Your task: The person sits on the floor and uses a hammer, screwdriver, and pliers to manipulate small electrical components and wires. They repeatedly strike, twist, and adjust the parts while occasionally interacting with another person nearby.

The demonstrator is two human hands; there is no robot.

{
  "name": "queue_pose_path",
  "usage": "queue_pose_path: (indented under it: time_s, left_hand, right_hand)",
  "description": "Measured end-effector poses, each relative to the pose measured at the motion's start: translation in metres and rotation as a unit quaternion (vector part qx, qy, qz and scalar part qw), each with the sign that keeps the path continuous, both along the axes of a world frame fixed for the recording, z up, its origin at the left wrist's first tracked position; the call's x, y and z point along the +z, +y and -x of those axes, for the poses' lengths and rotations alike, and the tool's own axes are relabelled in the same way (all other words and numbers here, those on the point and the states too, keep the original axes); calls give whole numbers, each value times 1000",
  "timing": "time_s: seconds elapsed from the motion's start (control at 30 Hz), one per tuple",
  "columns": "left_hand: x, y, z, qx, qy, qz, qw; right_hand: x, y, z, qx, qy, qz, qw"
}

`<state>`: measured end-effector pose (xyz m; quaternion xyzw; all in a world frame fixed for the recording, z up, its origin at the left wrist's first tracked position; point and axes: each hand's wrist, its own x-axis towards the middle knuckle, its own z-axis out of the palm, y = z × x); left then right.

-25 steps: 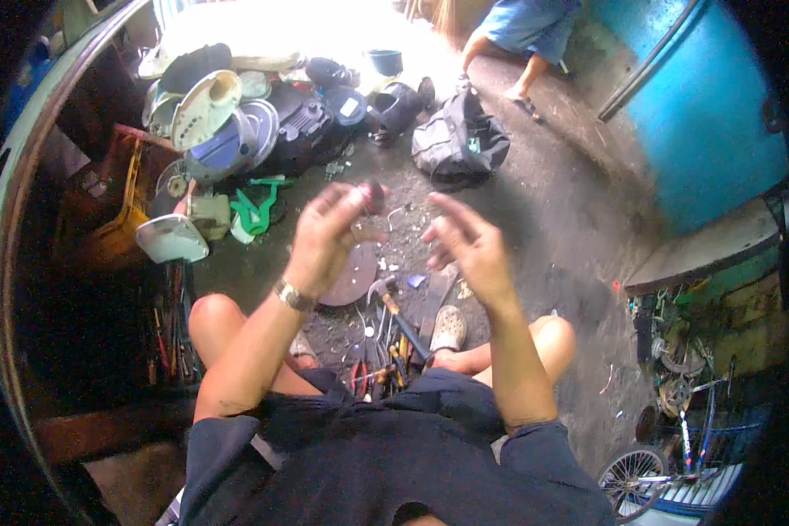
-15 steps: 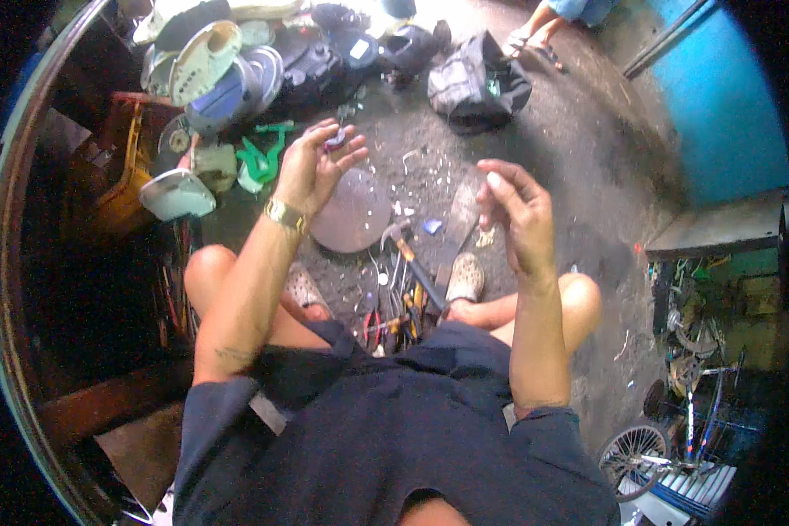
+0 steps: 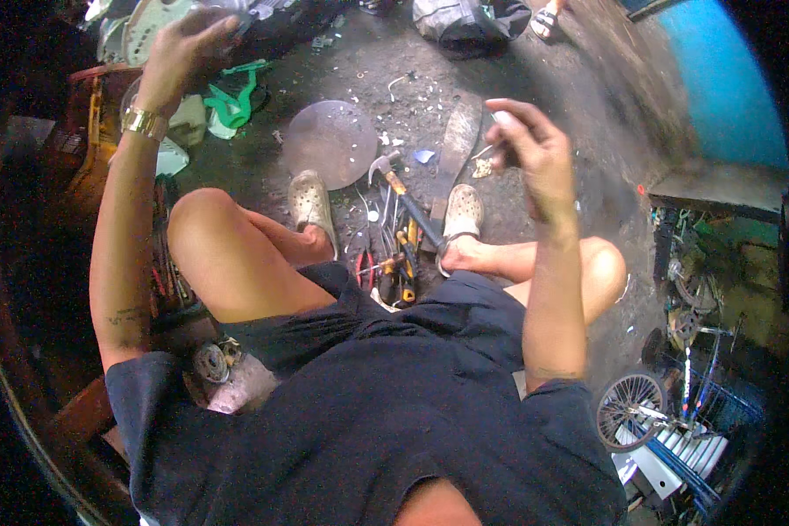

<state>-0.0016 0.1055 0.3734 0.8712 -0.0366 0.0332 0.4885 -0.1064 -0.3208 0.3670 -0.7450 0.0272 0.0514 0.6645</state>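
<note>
My left hand (image 3: 184, 57), with a gold watch (image 3: 145, 124) on its wrist, reaches out at the upper left over grey plastic parts (image 3: 140, 31). Its thumb is stretched out, and the fingers are dark and blurred; no held thing shows there. My right hand (image 3: 535, 158) is raised above the floor at right of centre. Its fingers curl toward the thumb around something small and thin, too small to name. Below, between my feet, lie a claw hammer (image 3: 408, 202) with a dark handle and a cluster of yellow-and-black hand tools (image 3: 405, 263). Behind them is a round flat plate (image 3: 329, 140).
A green plastic piece (image 3: 232, 105) lies beside the pile. Small white scraps and a blue chip (image 3: 424, 156) dot the floor. A black bag (image 3: 469, 26) stands at the back, near another person's foot (image 3: 545, 22). A bicycle wheel (image 3: 631, 412) is at lower right.
My left hand has swung away to the upper left; the small purplish thing seen in it earlier no longer shows. My right hand stays raised, its fingers still curled. The view has tilted nearer to me.
</note>
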Motion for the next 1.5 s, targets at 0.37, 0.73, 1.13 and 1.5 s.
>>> queue_pose_path:
  time_s: [0.37, 0.73, 1.13, 1.5]
  left_hand:
    - [-353, -19, 14, 25, 227, -102, 968]
    - [-418, -57, 8, 155, 253, -152, 943]
    - [-403, -65, 40, 175, 182, -66, 965]
    - [-409, -89, 16, 296, 311, -8, 903]
  right_hand:
    - [-320, -43, 53, 101, 315, 355, 874]
    - [-348, 13, 56, 179, 268, 515, 794]
    - [-353, 20, 31, 52, 340, 299, 890]
    - [-334, 32, 8, 65, 305, 47, 949]
